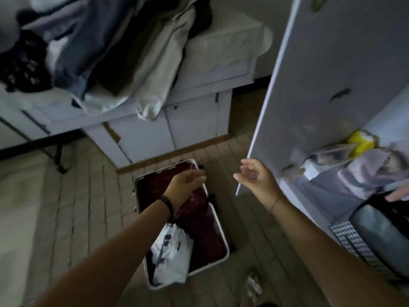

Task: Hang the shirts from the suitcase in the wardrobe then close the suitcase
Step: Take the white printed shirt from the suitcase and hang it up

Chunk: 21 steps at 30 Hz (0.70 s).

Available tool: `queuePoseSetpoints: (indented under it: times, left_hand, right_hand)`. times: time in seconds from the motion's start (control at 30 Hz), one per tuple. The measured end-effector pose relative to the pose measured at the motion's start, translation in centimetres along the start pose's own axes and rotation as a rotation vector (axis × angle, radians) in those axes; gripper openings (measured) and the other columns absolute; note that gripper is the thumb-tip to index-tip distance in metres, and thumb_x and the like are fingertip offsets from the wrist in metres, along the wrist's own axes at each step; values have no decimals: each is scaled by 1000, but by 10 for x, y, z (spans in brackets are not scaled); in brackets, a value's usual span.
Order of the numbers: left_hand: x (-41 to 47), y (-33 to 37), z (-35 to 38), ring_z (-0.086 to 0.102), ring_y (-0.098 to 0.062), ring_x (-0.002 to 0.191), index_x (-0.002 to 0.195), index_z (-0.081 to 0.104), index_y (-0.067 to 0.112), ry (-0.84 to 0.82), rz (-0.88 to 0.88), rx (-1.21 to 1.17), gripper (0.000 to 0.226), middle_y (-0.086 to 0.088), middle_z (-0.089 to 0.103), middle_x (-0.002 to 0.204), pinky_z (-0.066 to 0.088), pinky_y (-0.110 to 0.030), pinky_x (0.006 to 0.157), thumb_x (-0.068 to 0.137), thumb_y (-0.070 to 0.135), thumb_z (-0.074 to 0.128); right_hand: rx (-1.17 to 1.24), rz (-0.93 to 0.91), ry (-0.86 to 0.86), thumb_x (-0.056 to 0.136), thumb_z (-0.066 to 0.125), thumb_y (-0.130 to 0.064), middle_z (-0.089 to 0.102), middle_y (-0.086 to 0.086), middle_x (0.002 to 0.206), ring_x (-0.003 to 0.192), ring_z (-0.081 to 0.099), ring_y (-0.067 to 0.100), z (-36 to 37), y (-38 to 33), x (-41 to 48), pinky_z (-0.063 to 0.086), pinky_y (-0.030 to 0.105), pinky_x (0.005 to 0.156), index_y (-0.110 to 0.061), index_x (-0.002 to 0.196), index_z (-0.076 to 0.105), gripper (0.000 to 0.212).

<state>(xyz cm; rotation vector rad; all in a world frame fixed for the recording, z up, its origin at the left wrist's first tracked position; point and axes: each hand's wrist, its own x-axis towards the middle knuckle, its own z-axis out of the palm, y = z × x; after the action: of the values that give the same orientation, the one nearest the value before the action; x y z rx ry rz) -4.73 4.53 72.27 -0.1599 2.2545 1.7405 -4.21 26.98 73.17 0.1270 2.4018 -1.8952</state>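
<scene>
While the white shirt (170, 255) lies crumpled in the near half of the open suitcase (219, 229) on the floor, both hands hover empty: the left hand (186, 185) above the maroon fabric (199, 218) with loose fingers, the right hand (254, 176) beside the wardrobe door (321, 85) with fingers slackly curled. Best grasp the shirt by its shoulders, so it lifts ready for hanging.

Suitcase (218, 220) on floor (77, 207), shirt (172, 255) apparently inside it, cabinet (194, 120) behind, wardrobe door (332, 74) to its right.
</scene>
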Motion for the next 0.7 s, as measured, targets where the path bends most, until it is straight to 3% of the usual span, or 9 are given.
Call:
queuePoseSetpoints:
  times: [0.1, 0.27, 0.37, 0.47, 0.6, 0.7]
  left_hand:
    - [-17, -57, -22, 60, 4, 75, 109, 67, 12, 112, -109, -23, 23, 3, 68, 93, 45, -5, 65, 87, 17, 67]
    - [-33, -168, -35, 63, -9, 94, 113, 66, 15, 264, -315, -41, 27, 3, 68, 101, 46, -15, 80, 88, 25, 66]
    - [-41, -240, -31, 59, 1, 85, 106, 66, 17, 351, -409, -111, 18, 13, 65, 92, 43, -7, 70, 89, 23, 65]
    - [-45, -321, -24, 62, -12, 91, 105, 69, 14, 426, -505, -113, 24, 1, 70, 98, 44, -18, 71, 87, 29, 66]
    - [-40, -432, -13, 60, -10, 91, 102, 71, 15, 490, -588, -135, 22, 3, 68, 100, 43, -20, 72, 88, 30, 66]
    - [-23, -513, -6, 61, -9, 90, 103, 70, 16, 530, -606, -153, 21, 1, 68, 98, 43, -18, 73, 87, 29, 67]
  right_hand:
    - [-5, 86, -81, 78, 74, -11, 60, 4, 101, 88, 60, 14, 41, 41, -1, 49, 21, 80, -18, 109, 55, 36]
    - [-53, 231, -227, 78, 74, -12, 59, 6, 101, 91, 60, 16, 97, 132, 10, 49, 14, 72, -18, 108, 53, 38]
    - [-87, 308, -320, 78, 75, -16, 59, 9, 105, 98, 60, 22, 133, 196, 15, 48, 21, 80, -18, 110, 52, 39]
    - [-106, 381, -375, 78, 75, -22, 59, 10, 112, 103, 60, 20, 173, 261, 17, 49, 31, 90, -16, 117, 52, 46]
    - [-149, 436, -458, 78, 75, -28, 56, 5, 118, 109, 57, 17, 236, 355, 18, 45, 23, 85, -13, 129, 48, 59]
    - [-141, 494, -475, 79, 74, -27, 52, 9, 126, 115, 53, 20, 282, 436, 21, 42, 25, 87, -12, 133, 43, 64]
